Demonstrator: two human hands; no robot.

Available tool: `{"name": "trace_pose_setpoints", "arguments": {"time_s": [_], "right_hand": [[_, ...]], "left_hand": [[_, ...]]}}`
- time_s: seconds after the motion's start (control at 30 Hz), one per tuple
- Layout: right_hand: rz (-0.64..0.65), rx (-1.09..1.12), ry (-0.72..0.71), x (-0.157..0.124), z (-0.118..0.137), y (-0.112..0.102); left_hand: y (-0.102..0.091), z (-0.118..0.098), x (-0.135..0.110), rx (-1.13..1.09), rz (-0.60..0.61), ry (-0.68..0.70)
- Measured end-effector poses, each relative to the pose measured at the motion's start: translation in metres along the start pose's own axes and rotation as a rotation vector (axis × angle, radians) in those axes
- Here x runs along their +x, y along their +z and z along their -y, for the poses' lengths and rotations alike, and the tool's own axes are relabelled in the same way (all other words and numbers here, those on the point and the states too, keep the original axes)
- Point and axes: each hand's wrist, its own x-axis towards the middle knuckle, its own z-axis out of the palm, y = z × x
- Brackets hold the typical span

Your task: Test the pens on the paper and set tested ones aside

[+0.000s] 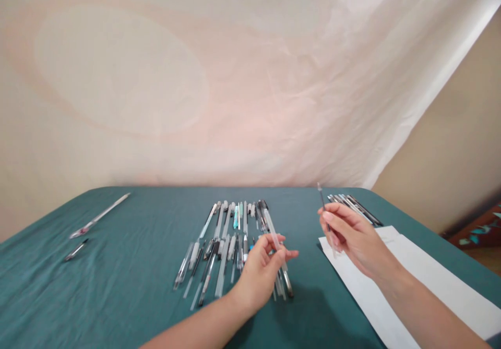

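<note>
My left hand (258,271) is closed around a clear pen barrel (271,225), which tilts up and to the left over the right end of the pen rows. My right hand (360,242) pinches a thin ink refill (321,197), dark along its upper part and clear at its lower end, held nearly upright above the paper's left edge. Under and beside my left hand lie two rows of pen parts: a far row with clear barrels (219,221) and caps, and a near row with refills and more barrels (221,273).
White paper sheets (410,271) lie at the right of the green-covered table (136,286). Beyond them is a group of pens (354,208). At the left are a long clear pen (102,216) and a short dark-and-clear piece (76,250). A pale cloth (242,77) hangs behind.
</note>
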Motion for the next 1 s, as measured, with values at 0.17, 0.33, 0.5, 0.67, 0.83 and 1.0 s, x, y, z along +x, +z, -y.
{"name": "trace_pose_setpoints", "arguments": {"time_s": [0.17, 0.33, 0.5, 0.67, 0.83, 1.0], "right_hand": [[0.281, -0.361, 0.082, -0.002, -0.008, 0.009], [0.467, -0.558, 0.048, -0.001, -0.007, 0.005], [0.537, -0.640, 0.063, 0.000, -0.006, -0.005], [0.534, -0.699, 0.052, 0.000, -0.005, -0.009], [0.526, -0.700, 0.049, 0.002, -0.010, -0.009], [0.521, -0.702, 0.050, 0.003, -0.013, -0.006]], "left_hand": [[-0.008, -0.008, 0.009, -0.191, -0.140, -0.026], [-0.014, -0.005, 0.013, -0.263, -0.279, -0.032], [-0.016, -0.004, 0.015, -0.368, -0.372, -0.057], [-0.015, -0.002, 0.015, -0.393, -0.382, -0.083], [-0.013, -0.001, 0.014, -0.393, -0.370, -0.097], [-0.010, -0.001, 0.012, -0.357, -0.331, -0.100]]}}
